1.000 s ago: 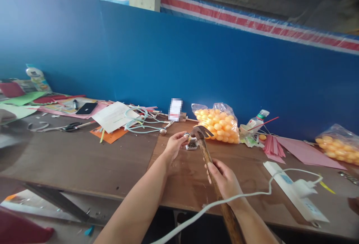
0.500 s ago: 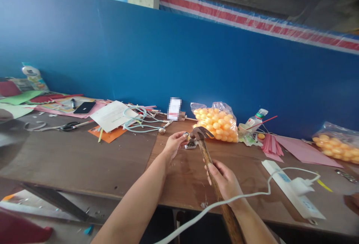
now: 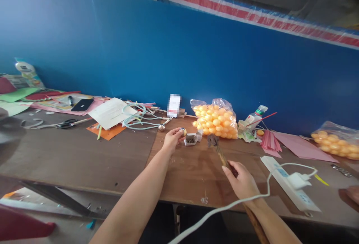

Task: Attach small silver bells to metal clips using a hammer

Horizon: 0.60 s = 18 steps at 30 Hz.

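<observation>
In the head view my left hand (image 3: pixel 173 140) is closed, pinching a small shiny silver-and-yellow ball (image 3: pixel 183 131) between fingertips and thumb. My right hand (image 3: pixel 243 180) grips the wooden handle of a claw hammer (image 3: pixel 222 157). The hammer's dark head sits low over the table, to the right of the ball and apart from it; whether it touches the tabletop I cannot tell. Just right of my left fingers stands an open little white box (image 3: pixel 190 142) with small dark metal pieces in it. Another silver ball (image 3: pixel 161 127) lies on the table behind my left hand.
Behind the hammer is a clear bag of orange balls (image 3: pixel 215 121). A power strip (image 3: pixel 291 184) lies right, its white cable (image 3: pixel 221 211) crossing before my right forearm. Scissors (image 3: pixel 67 123), papers (image 3: pixel 110 113) and blue cords (image 3: pixel 140 126) lie left. Another person's hand (image 3: pixel 353 192) shows at the right edge.
The hammer has moved right and down, away from the ball in my left hand. My left hand has shifted slightly left, and the little white box shows more fully.
</observation>
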### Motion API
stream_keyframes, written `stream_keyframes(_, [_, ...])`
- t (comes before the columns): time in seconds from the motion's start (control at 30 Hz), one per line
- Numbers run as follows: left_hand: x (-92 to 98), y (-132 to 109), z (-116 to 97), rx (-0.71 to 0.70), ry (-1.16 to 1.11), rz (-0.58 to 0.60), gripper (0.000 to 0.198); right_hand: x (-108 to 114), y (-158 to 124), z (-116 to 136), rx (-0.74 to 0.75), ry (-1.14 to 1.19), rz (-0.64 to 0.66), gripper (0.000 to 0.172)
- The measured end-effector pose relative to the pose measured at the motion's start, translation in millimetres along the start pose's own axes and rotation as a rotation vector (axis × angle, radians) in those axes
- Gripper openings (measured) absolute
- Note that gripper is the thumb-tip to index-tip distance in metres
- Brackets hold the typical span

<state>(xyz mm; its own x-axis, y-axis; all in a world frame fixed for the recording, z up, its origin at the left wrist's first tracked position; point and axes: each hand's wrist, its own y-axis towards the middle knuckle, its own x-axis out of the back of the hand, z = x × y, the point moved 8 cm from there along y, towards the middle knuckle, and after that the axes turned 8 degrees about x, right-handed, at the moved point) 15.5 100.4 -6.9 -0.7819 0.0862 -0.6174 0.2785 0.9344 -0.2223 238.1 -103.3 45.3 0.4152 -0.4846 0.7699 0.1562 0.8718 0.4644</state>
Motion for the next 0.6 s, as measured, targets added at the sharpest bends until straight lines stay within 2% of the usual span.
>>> stream_keyframes(0.13, [2.0, -1, -1, -0.011, -0.008, -0.013, 0.027, -1, 2, -49, 0.073, -0.364, 0.072, 0.035])
stream_keyframes(0.3, [4.3, -1, -1, -0.005, 0.023, -0.012, 0.03, -8, 3, -81, 0.096, -0.587, 0.193, 0.029])
stream_keyframes(0.47, [4.3, 0, 1, 0.0, 0.062, -0.016, 0.033, -9, 2, -80, 0.031, -0.669, 0.28, 0.03])
stream_keyframes(0.53, [4.2, -1, 1, 0.002, 0.071, -0.02, 0.032, -5, 6, -68, 0.015, -0.68, 0.296, 0.03])
stream_keyframes(0.6, [5.2, -1, 1, 0.001, 0.08, -0.036, 0.031, 0, 15, -46, 0.038, -0.628, 0.238, 0.032])
